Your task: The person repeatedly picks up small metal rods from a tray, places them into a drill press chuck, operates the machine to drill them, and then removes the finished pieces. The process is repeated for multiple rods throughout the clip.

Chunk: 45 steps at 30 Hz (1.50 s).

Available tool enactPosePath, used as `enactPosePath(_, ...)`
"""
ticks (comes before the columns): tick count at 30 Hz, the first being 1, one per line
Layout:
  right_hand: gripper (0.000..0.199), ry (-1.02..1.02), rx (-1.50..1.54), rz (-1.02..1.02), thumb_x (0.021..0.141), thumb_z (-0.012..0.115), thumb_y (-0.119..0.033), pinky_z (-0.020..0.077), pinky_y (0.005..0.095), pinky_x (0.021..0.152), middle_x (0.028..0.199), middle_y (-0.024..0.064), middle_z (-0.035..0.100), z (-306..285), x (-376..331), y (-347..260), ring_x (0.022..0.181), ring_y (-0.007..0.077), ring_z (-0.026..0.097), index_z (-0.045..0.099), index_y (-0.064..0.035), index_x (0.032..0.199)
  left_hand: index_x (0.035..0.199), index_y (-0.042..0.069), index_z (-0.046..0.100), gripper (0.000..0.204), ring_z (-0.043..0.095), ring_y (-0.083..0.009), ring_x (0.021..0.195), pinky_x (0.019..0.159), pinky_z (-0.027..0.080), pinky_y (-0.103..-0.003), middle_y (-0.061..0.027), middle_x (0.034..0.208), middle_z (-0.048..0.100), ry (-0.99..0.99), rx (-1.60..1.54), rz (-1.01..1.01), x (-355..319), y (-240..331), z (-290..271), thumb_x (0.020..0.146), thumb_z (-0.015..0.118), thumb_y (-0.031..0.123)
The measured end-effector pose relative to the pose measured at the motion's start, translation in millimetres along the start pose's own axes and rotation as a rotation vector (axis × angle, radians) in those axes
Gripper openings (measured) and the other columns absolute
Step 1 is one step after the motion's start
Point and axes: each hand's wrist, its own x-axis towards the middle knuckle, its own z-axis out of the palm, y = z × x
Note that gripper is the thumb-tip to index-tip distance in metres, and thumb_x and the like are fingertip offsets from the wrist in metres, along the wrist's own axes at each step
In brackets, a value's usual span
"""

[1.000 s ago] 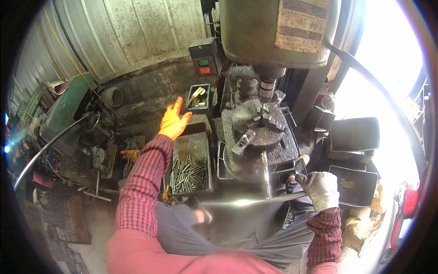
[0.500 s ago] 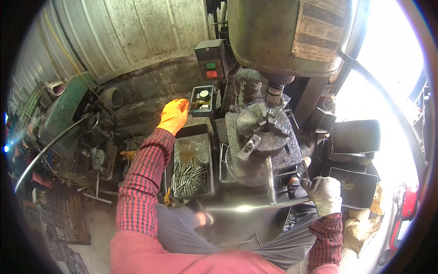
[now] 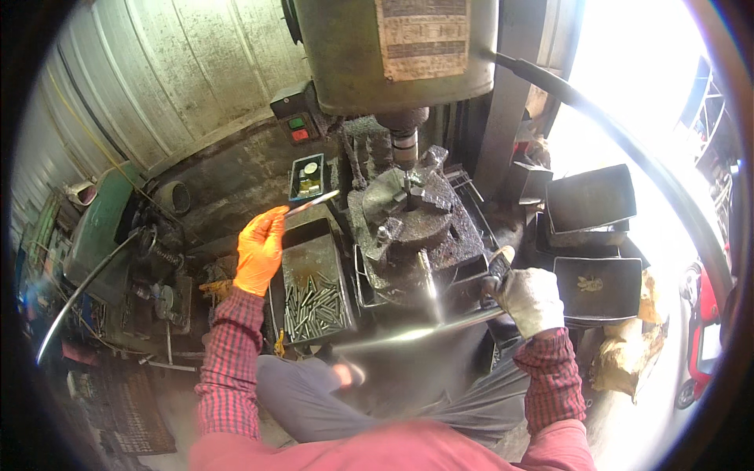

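Note:
My left hand (image 3: 261, 250), in an orange glove, pinches a slim stick (image 3: 312, 203) with a pale far end. It is raised above the left rim of a metal bin (image 3: 308, 255) that holds short metal pins (image 3: 314, 306). My right hand (image 3: 531, 301), in a greyish-white glove, is closed round the right end of a long shiny metal bar (image 3: 416, 334). A second bright rod (image 3: 429, 286) meets that bar and runs up toward a jawed chuck (image 3: 408, 206) on the drill press table. Above the chuck hangs the drill head's spindle (image 3: 404, 145).
An open small box (image 3: 308, 177) with a round white item sits behind the bin. A switch box (image 3: 295, 118) with green and red buttons is mounted behind it. Dark trays (image 3: 591, 198) are stacked at right; a thick black hose (image 3: 620, 133) arches over them. Another machine (image 3: 118, 208) stands left.
My left hand has drawn back from the small box, down and left in the view, and the stick now shows plainly. The whole view has shifted; my right hand stays on the bar.

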Motion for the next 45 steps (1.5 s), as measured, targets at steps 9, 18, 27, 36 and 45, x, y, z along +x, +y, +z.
enactPosePath(9, 0.057, 0.007, 0.018, -0.01, 0.099, 0.068, -0.058, 0.0577, 0.045, 0.06, 0.064, 0.0164, 0.071, -5, -2, -1, 0.061, 0.0338, 0.075, 0.078, -0.0085, 0.073, 0.128, 0.003, 0.078, 0.025, 0.061, -0.0063, 0.086, 0.078, 0.052, -0.024, 0.0037, 0.098, 0.07, -0.163, -0.31, 0.096, 18, 41, 102, 0.109, 0.071, 0.016)
enactPosePath(18, 0.057, 0.032, 0.03, 0.012, 0.097, 0.071, -0.057, 0.0574, 0.0444, 0.061, 0.063, 0.0174, 0.07, -3, -2, -1, 0.061, 0.0333, 0.075, 0.076, -0.0069, 0.07, 0.125, 0.002, 0.078, 0.029, 0.067, -0.0084, 0.091, 0.082, 0.055, -0.026, -0.0029, 0.105, 0.078, 0.092, -0.046, -0.053, 69, -70, 35, 0.11, 0.069, 0.024)
enactPosePath(27, 0.065, 0.022, -0.036, 0.037, 0.095, 0.068, -0.066, 0.0563, 0.0464, 0.062, 0.065, 0.0188, 0.07, 11, 4, 1, 0.064, 0.0364, 0.074, 0.081, -0.0073, 0.071, 0.133, 0.003, 0.075, 0.034, 0.077, -0.0302, 0.112, 0.098, 0.057, -0.038, -0.0185, 0.121, 0.078, 0.116, 0.251, -0.039, 113, -138, 31, 0.108, 0.066, 0.024)
enactPosePath(36, 0.044, 0.058, 0.274, 0.051, 0.1, 0.073, -0.048, 0.0583, 0.0416, 0.069, 0.084, 0.0148, 0.078, 8, 0, 15, 0.077, 0.0293, 0.077, 0.078, -0.0048, 0.106, 0.173, 0.012, 0.026, 0.096, 0.072, -0.0452, 0.12, 0.102, 0.055, -0.049, -0.029, 0.131, 0.073, 0.026, 0.642, -0.31, 53, -86, 4, 0.099, 0.07, 0.056)
enactPosePath(45, 0.045, 1.326, 1.028, -0.052, 0.107, 0.06, -0.036, 0.0469, 0.0407, 0.109, 0.126, 0.0078, 0.069, -161, -114, 108, 0.119, 0.021, 0.066, 0.06, -0.0054, 0.141, 0.163, 0.004, 0.046, 0.067, 0.061, -0.0095, 0.091, 0.083, 0.054, -0.026, 0.0001, 0.107, 0.067, 0.159, -0.04, -0.35, -65, -115, -51, 0.106, 0.075, 0.026)
